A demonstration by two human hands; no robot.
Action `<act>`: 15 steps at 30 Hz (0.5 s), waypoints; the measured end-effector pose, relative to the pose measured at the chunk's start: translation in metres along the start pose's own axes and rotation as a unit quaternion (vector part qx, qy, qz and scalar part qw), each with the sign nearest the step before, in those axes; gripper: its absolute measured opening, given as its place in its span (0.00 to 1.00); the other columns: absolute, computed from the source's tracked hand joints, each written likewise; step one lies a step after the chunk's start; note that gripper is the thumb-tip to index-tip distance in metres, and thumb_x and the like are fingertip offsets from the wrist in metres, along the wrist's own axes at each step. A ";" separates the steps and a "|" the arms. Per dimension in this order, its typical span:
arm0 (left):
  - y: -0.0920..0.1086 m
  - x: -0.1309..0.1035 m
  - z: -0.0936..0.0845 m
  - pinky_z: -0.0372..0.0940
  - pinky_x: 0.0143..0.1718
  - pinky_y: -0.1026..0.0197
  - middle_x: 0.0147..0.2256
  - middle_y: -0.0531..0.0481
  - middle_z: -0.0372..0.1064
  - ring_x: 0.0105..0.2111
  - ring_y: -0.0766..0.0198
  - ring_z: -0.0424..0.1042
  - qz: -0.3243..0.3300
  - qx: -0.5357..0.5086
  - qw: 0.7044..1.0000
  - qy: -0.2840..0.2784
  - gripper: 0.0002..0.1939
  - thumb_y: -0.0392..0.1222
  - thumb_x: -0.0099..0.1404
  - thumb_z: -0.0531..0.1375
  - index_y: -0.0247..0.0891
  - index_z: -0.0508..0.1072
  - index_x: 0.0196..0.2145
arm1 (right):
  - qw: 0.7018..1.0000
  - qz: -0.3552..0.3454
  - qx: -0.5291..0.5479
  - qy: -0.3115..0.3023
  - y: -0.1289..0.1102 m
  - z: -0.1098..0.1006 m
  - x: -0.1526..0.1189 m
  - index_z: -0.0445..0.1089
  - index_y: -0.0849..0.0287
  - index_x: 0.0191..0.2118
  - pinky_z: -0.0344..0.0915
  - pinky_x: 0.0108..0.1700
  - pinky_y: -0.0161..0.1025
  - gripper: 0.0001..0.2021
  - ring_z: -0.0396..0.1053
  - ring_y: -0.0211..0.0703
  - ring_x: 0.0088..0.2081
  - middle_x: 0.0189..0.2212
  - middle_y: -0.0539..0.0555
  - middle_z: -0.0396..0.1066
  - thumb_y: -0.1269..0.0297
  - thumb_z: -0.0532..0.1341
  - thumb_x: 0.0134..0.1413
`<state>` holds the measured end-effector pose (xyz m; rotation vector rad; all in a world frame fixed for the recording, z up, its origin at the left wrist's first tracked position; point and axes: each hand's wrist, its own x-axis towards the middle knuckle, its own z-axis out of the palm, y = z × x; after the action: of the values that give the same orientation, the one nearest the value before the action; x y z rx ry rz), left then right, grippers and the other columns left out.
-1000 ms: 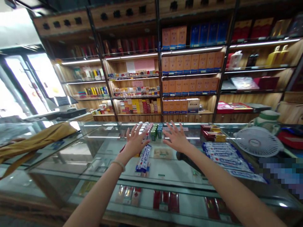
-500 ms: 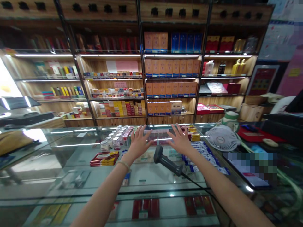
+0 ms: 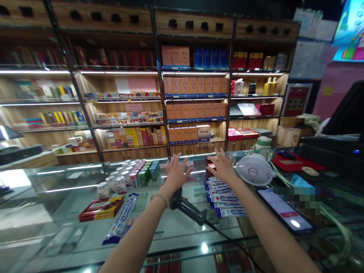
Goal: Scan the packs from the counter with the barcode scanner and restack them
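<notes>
Both arms reach forward above a glass counter. My left hand (image 3: 176,174), a bracelet at its wrist, has its fingers spread and holds nothing. A black barcode scanner (image 3: 189,209) lies below it, its head partly hidden by my left wrist. My right hand (image 3: 223,168) is also spread and bare, above a pile of blue-and-white snack packets (image 3: 224,197). A dark red pack (image 3: 209,165) shows just behind it. To the left are rows of small bottles and tubes (image 3: 127,176), some red-and-yellow packets (image 3: 101,208), and one long blue-and-white packet (image 3: 122,220).
A white fan (image 3: 255,170) and a green-and-white flask (image 3: 263,146) stand at the right, near a smartphone (image 3: 286,210) and a black monitor (image 3: 345,117). The scanner's cable (image 3: 227,238) runs toward the lower right. Lit shelves (image 3: 196,100) with boxes line the wall behind.
The view has turned to the right, so the counter goods and shelves sit further left. Both hands stay spread; the left one now hangs nearer the scanner in view, the right nearer the fan.
</notes>
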<state>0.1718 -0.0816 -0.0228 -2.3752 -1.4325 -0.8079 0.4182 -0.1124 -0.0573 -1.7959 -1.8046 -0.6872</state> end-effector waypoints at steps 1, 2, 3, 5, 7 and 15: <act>0.005 0.003 0.004 0.45 0.69 0.35 0.72 0.40 0.49 0.71 0.44 0.48 -0.003 -0.003 1.000 -0.004 0.28 0.57 0.71 0.56 0.49 0.67 0.65 | 1.000 0.002 -0.004 -0.001 0.007 0.002 0.000 0.67 0.48 0.64 0.30 0.70 0.71 0.26 0.39 0.63 0.74 0.74 0.59 0.48 0.44 0.55 0.66; 0.010 0.006 0.009 0.45 0.69 0.35 0.72 0.40 0.49 0.71 0.44 0.47 -0.004 -0.004 1.000 -0.009 0.28 0.57 0.71 0.56 0.49 0.67 0.65 | 1.000 0.004 -0.008 -0.003 0.013 0.005 0.000 0.68 0.49 0.64 0.29 0.70 0.71 0.26 0.39 0.63 0.74 0.74 0.59 0.48 0.45 0.55 0.66; 0.015 0.008 0.013 0.45 0.69 0.35 0.72 0.40 0.49 0.71 0.44 0.47 -0.004 -0.006 1.000 -0.014 0.28 0.57 0.71 0.56 0.49 0.66 0.65 | 1.000 0.007 -0.011 -0.006 0.019 0.007 0.000 0.68 0.49 0.64 0.28 0.70 0.71 0.26 0.39 0.63 0.74 0.74 0.60 0.47 0.45 0.55 0.66; 0.024 0.012 0.021 0.45 0.69 0.35 0.72 0.41 0.48 0.71 0.44 0.47 -0.005 -0.006 1.000 -0.022 0.29 0.58 0.71 0.56 0.49 0.66 0.66 | 1.000 0.018 -0.015 -0.011 0.030 0.010 -0.001 0.68 0.50 0.64 0.26 0.69 0.71 0.26 0.38 0.63 0.74 0.74 0.60 0.46 0.46 0.56 0.66; 0.033 0.017 0.027 0.45 0.69 0.35 0.72 0.41 0.48 0.71 0.43 0.46 -0.004 -0.002 1.000 -0.030 0.29 0.58 0.70 0.57 0.49 0.66 0.66 | 0.999 0.037 -0.018 -0.012 0.041 0.014 -0.002 0.67 0.50 0.64 0.25 0.69 0.72 0.27 0.37 0.64 0.74 0.74 0.61 0.45 0.46 0.58 0.64; 0.067 0.047 0.040 0.48 0.68 0.34 0.73 0.39 0.44 0.72 0.43 0.45 0.031 0.017 0.997 -0.068 0.33 0.61 0.69 0.57 0.47 0.63 0.67 | 0.997 0.059 -0.045 -0.021 0.067 0.020 -0.009 0.69 0.51 0.62 0.19 0.68 0.72 0.29 0.31 0.64 0.75 0.75 0.60 0.41 0.49 0.66 0.56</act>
<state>0.2608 -0.0602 -0.0239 -2.4769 -1.4030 -0.6121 0.4857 -0.1062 -0.0779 -1.9714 -1.7033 -0.7003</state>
